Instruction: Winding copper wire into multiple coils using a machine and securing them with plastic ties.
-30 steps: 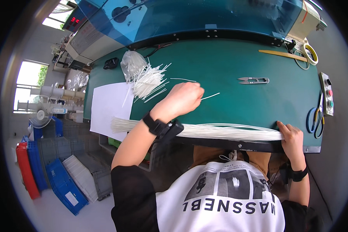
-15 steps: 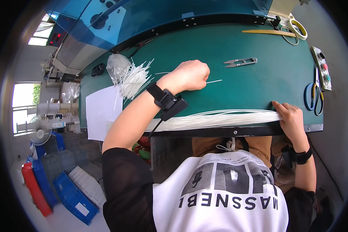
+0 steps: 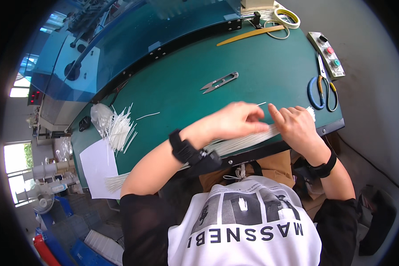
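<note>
A long bundle of thin white wires (image 3: pixel 241 144) runs along the table's near edge, its left part hidden behind my left forearm. My right hand (image 3: pixel 297 126) is wrapped round the bundle near its right end, and the wire tips (image 3: pixel 311 113) stick out beyond the fingers. Over the bundle, just left of it, is my left hand (image 3: pixel 237 119), its fingers curved and apart from the thumb with nothing seen between them. One loose white strand shows just above the gap between my hands. Short cut white pieces (image 3: pixel 119 131) are heaped at the left.
Thread snips (image 3: pixel 220 83) lie mid-table on the green mat (image 3: pixel 173 93). Scissors (image 3: pixel 322 88) and a button box (image 3: pixel 327 55) sit at the right. A yellow strip (image 3: pixel 250 35) and tape roll (image 3: pixel 287 18) are at the back, beside a blue-covered machine (image 3: pixel 133 48). White paper (image 3: pixel 97 170) lies left.
My left hand has come from mid-table down to the bundle. My right hand has closed further round the wires near their right end. The whole view has turned and shifted.
</note>
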